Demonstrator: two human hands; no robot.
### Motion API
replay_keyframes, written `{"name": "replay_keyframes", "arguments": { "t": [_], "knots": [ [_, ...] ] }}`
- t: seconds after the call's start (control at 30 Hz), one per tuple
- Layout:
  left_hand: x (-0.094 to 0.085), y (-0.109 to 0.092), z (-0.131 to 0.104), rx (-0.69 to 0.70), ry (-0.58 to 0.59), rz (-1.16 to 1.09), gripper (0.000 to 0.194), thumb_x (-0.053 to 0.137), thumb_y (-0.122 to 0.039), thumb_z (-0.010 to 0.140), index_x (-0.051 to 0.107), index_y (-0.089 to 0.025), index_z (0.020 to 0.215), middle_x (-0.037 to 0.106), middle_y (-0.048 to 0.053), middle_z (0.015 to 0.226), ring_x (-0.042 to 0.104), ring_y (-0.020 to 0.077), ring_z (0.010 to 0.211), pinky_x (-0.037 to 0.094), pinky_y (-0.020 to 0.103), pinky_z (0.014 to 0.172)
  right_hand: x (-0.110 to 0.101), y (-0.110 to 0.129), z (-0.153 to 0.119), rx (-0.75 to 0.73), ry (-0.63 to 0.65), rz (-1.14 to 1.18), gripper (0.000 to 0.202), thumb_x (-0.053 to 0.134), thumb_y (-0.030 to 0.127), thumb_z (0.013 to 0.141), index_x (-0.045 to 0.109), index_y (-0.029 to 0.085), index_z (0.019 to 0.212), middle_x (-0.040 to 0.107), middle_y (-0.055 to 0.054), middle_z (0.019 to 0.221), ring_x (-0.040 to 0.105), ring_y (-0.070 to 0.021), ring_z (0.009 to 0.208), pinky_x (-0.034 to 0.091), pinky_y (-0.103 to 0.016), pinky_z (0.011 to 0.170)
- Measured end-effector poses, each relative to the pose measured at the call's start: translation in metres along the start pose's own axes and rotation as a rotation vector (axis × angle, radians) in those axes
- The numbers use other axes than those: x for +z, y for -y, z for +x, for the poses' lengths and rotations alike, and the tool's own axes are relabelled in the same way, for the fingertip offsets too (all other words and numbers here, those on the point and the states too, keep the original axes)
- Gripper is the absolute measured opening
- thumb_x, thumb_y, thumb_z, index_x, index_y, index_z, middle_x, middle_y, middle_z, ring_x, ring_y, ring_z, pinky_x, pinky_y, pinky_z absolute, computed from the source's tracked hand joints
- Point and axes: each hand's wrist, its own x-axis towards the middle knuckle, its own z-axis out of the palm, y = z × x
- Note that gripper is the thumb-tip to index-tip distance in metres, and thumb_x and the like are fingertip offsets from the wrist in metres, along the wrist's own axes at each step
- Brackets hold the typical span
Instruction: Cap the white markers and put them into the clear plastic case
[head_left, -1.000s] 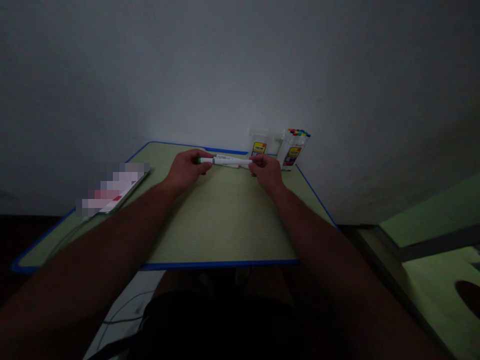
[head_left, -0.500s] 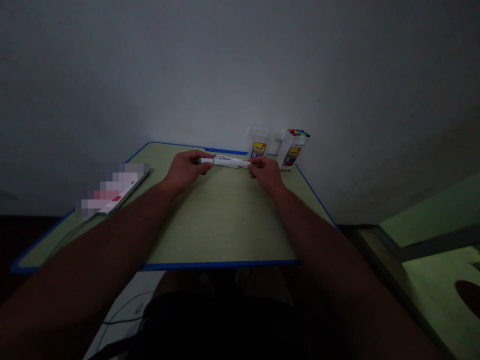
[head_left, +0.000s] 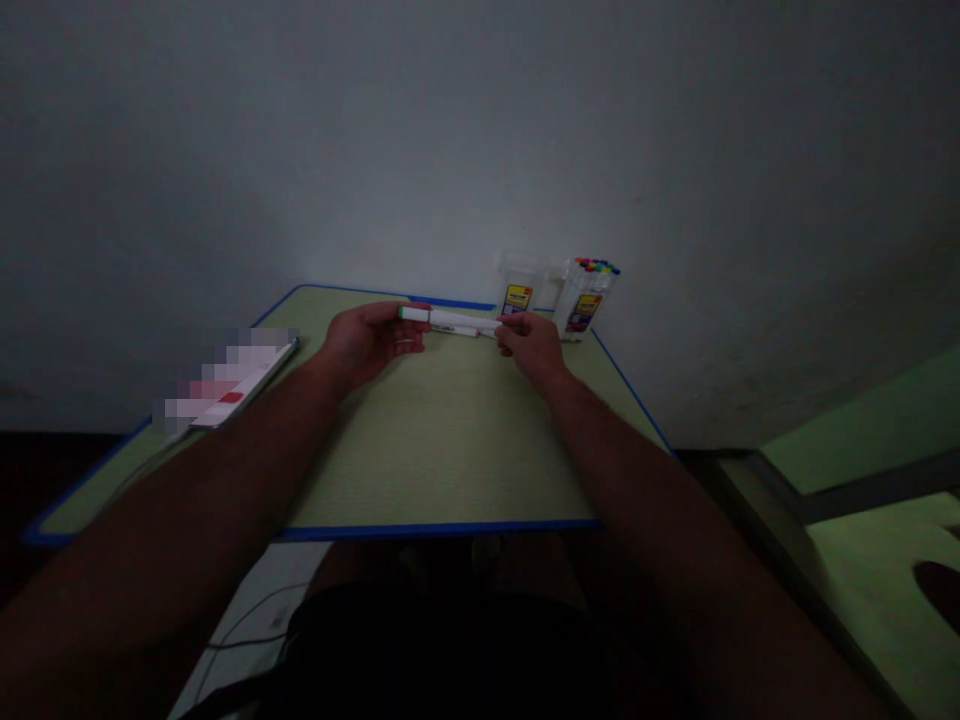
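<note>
White markers (head_left: 461, 321) lie sideways between my two hands above the back of the table; one has a green end at the left. My right hand (head_left: 527, 340) pinches their right ends between thumb and fingers. At the green end is my left hand (head_left: 373, 340), its fingers spread and the lower ones curled apart from the markers, the upper ones behind the green-ended marker. Just behind my right hand stands a clear case (head_left: 519, 285) with a yellow label. To its right a second clear case (head_left: 583, 300) holds several markers with coloured ends.
The pale table (head_left: 450, 450) has a blue edge. A flat device or booklet (head_left: 244, 385), partly pixelated, lies at the left with a cable running from it. The grey wall (head_left: 450, 150) rises right behind the table.
My left hand has loosened from its pinch, its thumb and lower fingers now apart. The green-ended marker is tilted slightly more, its left end higher. My right hand has barely moved.
</note>
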Motion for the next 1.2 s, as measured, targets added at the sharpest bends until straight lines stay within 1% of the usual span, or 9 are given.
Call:
{"name": "replay_keyframes", "arguments": {
  "t": [0.17, 0.3, 0.4, 0.57, 0.63, 0.73, 0.83, 1.0, 1.2],
  "knots": [
    [-0.004, -0.001, 0.000, -0.042, 0.033, -0.032, 0.031, 0.055, -0.020, 0.088, 0.077, -0.004, 0.103, 0.076, 0.018, 0.093, 0.074, 0.0235, 0.078, 0.063, 0.036, 0.072, -0.001, -0.004, 0.001, -0.040, 0.032, -0.013, 0.015, 0.075, 0.021, 0.076, 0.075, 0.016, 0.090, 0.072, -0.001, 0.068, 0.065, -0.0124, 0.056, 0.056, -0.026, 0.055],
    [-0.002, -0.005, -0.003, -0.053, 0.034, -0.121, 0.035, 0.051, -0.023, 0.088, 0.076, -0.004, 0.103, 0.077, 0.021, 0.101, 0.077, 0.0279, 0.085, 0.064, 0.040, 0.076, 0.002, -0.002, -0.003, -0.079, 0.097, -0.013, 0.014, 0.077, 0.022, 0.074, 0.075, 0.017, 0.087, 0.072, -0.001, 0.066, 0.066, -0.0132, 0.057, 0.054, -0.025, 0.055],
    [0.000, -0.007, -0.005, -0.052, 0.043, -0.191, 0.041, 0.046, -0.028, 0.089, 0.076, -0.004, 0.103, 0.077, 0.022, 0.104, 0.078, 0.0292, 0.086, 0.064, 0.042, 0.075, 0.005, 0.002, -0.008, -0.099, 0.163, -0.009, 0.014, 0.078, 0.025, 0.074, 0.075, 0.017, 0.085, 0.072, -0.001, 0.065, 0.066, -0.0136, 0.057, 0.054, -0.026, 0.056],
    [0.001, -0.008, -0.006, -0.062, 0.046, -0.256, 0.049, 0.041, -0.036, 0.089, 0.074, -0.004, 0.105, 0.078, 0.022, 0.097, 0.078, 0.0299, 0.082, 0.065, 0.044, 0.073, 0.008, 0.006, -0.014, -0.139, 0.209, -0.060, 0.012, 0.079, 0.026, 0.072, 0.074, 0.019, 0.080, 0.071, 0.000, 0.064, 0.064, -0.0129, 0.057, 0.051, -0.026, 0.058],
    [0.002, -0.007, -0.006, -0.060, 0.045, -0.275, 0.051, 0.041, -0.038, 0.089, 0.074, -0.004, 0.104, 0.078, 0.023, 0.096, 0.077, 0.0291, 0.078, 0.065, 0.042, 0.071, 0.009, 0.007, -0.015, -0.155, 0.209, -0.082, 0.012, 0.080, 0.026, 0.072, 0.074, 0.019, 0.079, 0.071, 0.001, 0.065, 0.063, -0.0128, 0.058, 0.049, -0.026, 0.058],
    [0.003, -0.005, -0.007, -0.100, 0.069, -0.286, 0.055, 0.039, -0.045, 0.090, 0.074, -0.005, 0.103, 0.078, 0.023, 0.096, 0.077, 0.0281, 0.074, 0.063, 0.038, 0.063, 0.011, 0.009, -0.018, -0.171, 0.219, -0.099, 0.011, 0.080, 0.025, 0.071, 0.073, 0.019, 0.078, 0.070, 0.001, 0.066, 0.063, -0.0129, 0.059, 0.048, -0.026, 0.059],
    [0.006, -0.003, -0.006, -0.123, 0.078, -0.307, 0.059, 0.037, -0.051, 0.090, 0.074, -0.007, 0.100, 0.078, 0.022, 0.092, 0.076, 0.0275, 0.071, 0.062, 0.035, 0.059, 0.012, 0.009, -0.019, -0.190, 0.231, -0.121, 0.010, 0.080, 0.024, 0.071, 0.073, 0.019, 0.077, 0.069, 0.001, 0.065, 0.062, -0.0126, 0.059, 0.047, -0.026, 0.060],
    [0.010, -0.002, -0.005, -0.089, 0.025, -0.327, 0.056, 0.036, -0.048, 0.090, 0.074, -0.006, 0.093, 0.077, 0.020, 0.082, 0.074, 0.0256, 0.066, 0.062, 0.034, 0.058, 0.012, 0.007, -0.017, -0.192, 0.208, -0.114, 0.011, 0.079, 0.026, 0.071, 0.073, 0.019, 0.077, 0.069, 0.001, 0.066, 0.061, -0.0131, 0.061, 0.047, -0.027, 0.060],
    [0.017, -0.001, -0.006, -0.021, -0.023, -0.296, 0.051, 0.042, -0.047, 0.088, 0.075, -0.009, 0.096, 0.077, 0.017, 0.082, 0.072, 0.0248, 0.068, 0.061, 0.034, 0.059, 0.008, 0.010, -0.015, -0.193, 0.184, -0.105, 0.009, 0.079, 0.025, 0.072, 0.075, 0.020, 0.077, 0.069, 0.001, 0.064, 0.062, -0.0133, 0.060, 0.049, -0.028, 0.061]
  ]
}}
